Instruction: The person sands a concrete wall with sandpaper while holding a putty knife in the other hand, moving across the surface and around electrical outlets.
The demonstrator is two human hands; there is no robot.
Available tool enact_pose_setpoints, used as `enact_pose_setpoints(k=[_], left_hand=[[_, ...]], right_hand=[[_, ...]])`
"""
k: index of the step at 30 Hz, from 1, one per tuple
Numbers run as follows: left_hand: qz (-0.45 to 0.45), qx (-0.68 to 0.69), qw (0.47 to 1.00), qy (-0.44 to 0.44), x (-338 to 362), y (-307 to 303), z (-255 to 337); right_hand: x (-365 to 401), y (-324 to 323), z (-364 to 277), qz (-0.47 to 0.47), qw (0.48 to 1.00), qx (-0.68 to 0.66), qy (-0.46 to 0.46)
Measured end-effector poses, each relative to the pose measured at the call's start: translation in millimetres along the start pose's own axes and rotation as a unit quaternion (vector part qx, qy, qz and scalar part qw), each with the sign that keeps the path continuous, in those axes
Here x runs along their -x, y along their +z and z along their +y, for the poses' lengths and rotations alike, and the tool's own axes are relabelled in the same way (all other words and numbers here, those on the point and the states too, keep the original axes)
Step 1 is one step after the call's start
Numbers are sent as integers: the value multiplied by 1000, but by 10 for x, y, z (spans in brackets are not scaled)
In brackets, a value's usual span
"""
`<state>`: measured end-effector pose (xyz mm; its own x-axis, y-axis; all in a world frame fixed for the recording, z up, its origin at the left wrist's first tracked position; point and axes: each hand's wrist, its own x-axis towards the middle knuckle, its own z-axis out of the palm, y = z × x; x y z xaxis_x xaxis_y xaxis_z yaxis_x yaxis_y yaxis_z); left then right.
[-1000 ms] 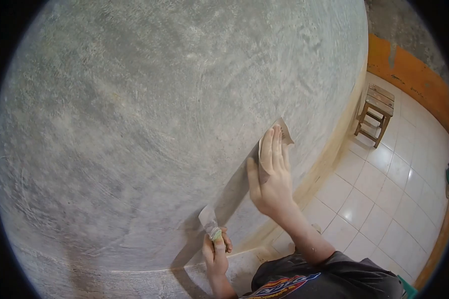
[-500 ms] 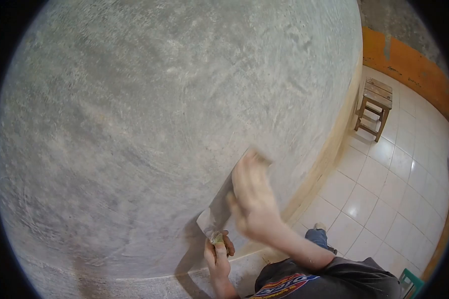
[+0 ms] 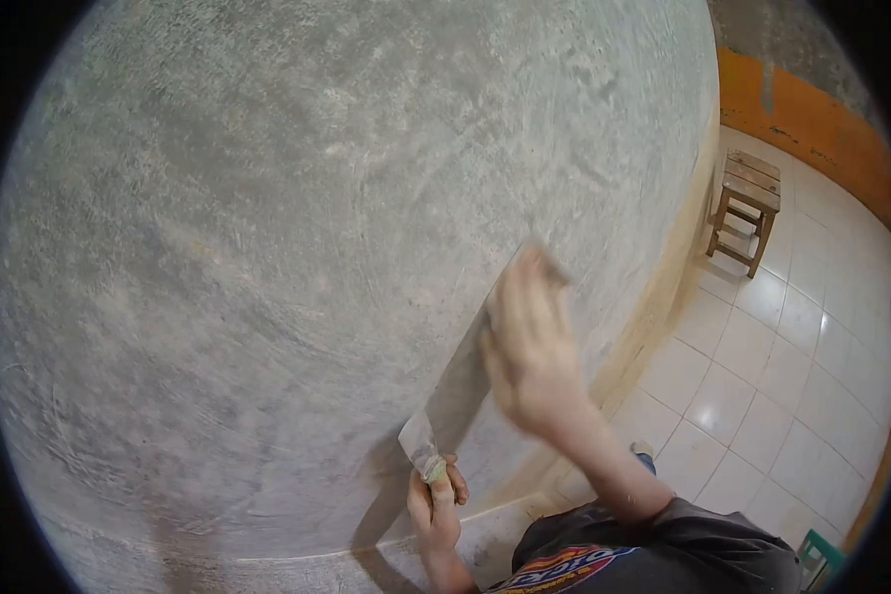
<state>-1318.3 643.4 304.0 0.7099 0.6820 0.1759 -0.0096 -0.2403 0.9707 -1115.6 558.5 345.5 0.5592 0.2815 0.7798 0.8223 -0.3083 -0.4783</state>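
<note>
My left hand point(image 3: 436, 505) is low in the view, its fingers closed around the pale green handle of a putty knife point(image 3: 418, 441). The knife's broad whitish blade points up beside the wall. My right hand point(image 3: 535, 351), smeared by motion, lies with long fingers against the grey plastered wall point(image 3: 297, 297). Under its fingertips shows the edge of a flat brownish pad point(image 3: 556, 269); its kind is too blurred to tell, and most of it is covered by the hand. A dark shadow runs down the wall between the two hands.
A wooden stool point(image 3: 750, 183) stands on the white tiled floor point(image 3: 733, 396) at the right. Behind it is a wall with an orange band point(image 3: 802, 109). A green plastic edge point(image 3: 820, 556) shows at the lower right. A ledge point(image 3: 297, 569) runs along the wall's bottom.
My right hand has slid up and slightly to the right along the wall with the pad. My left hand with the putty knife has hardly moved.
</note>
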Motion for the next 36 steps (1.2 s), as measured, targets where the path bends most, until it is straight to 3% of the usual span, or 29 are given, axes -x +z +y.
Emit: enact_pose_setpoints(k=[4,6,11,14,17,20,24,28,29,30,32,34,36], left_hand=[[5,7,1000,10,-24,-1,-5],[9,19,1000,9,-27,56,2],[0,1,1000,23,-137,113,-29],[-5,40,999,1,-102,165,24],[-3,34,999,3,-138,253,37],[5,29,1000,10,-170,342,99],[8,35,999,16,-181,317,111],[7,52,998,21,-242,408,89],[13,47,998,24,-256,413,98],[11,46,999,25,-266,417,108],[20,50,998,16,-260,456,118],[8,50,999,15,-261,460,109],[-4,48,999,14,-271,428,108]], right_hand=[[-79,52,134,51,995,-60,60],[227,-14,-87,-46,993,-100,40],[-57,-28,302,-21,1000,-6,-1],[-118,-13,367,15,998,-17,59],[321,-1,101,-92,990,-110,15],[88,-89,254,-78,997,-23,-15],[-202,-74,402,3,997,-63,37],[204,-86,186,-110,987,-113,-26],[203,-95,266,-137,988,-55,-35],[83,-102,348,-136,989,-55,-33],[-209,-132,539,-21,998,-58,32],[-242,-164,585,-33,996,-56,61],[-50,-107,516,-50,993,-110,18]])
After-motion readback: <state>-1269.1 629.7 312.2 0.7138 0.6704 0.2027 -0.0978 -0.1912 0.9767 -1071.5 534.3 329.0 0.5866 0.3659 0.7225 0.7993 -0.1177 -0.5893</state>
